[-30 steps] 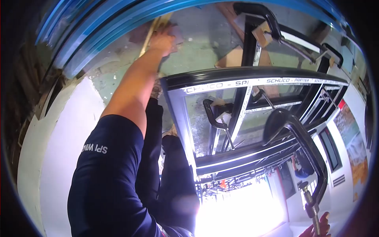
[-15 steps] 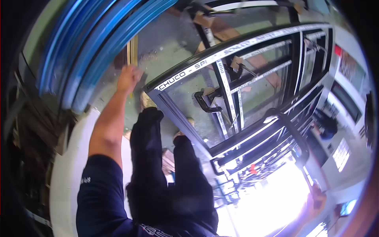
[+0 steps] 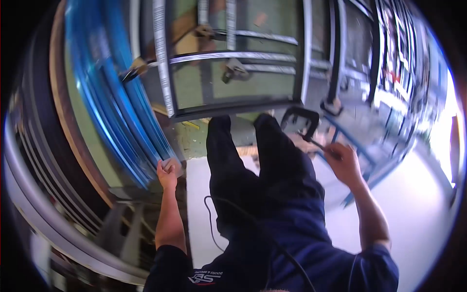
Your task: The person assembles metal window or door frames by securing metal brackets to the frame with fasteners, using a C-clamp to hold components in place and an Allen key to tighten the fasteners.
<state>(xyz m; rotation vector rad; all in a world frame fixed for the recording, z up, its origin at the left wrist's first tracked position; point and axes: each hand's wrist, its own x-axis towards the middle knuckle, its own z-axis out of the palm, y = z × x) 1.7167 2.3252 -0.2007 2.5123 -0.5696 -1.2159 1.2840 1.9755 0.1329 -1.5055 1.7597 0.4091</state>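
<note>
My right hand (image 3: 342,159) is closed around the handle of a black G-clamp (image 3: 302,118), held out near the front right corner of a dark metal frame (image 3: 233,108). My left hand (image 3: 168,171) is closed on a small pale block (image 3: 175,165), whose material I cannot make out. That hand is beside the lower ends of long blue profiles (image 3: 116,107). White printed tape runs along the bars of the frame, which lies in front of my legs. A blurred clamp (image 3: 233,70) sits on one of its inner bars.
Blue metal stands (image 3: 348,141) are at the right, beside more dark frames (image 3: 335,63). Long stacked profiles (image 3: 53,131) fill the left side. A black cable (image 3: 238,207) hangs across my clothing. Bright light comes in from the far right.
My view has swung round, so the frame now lies straight ahead. The right hand has brought the clamp from the far right to near the frame's corner. A pale block now shows in my left hand.
</note>
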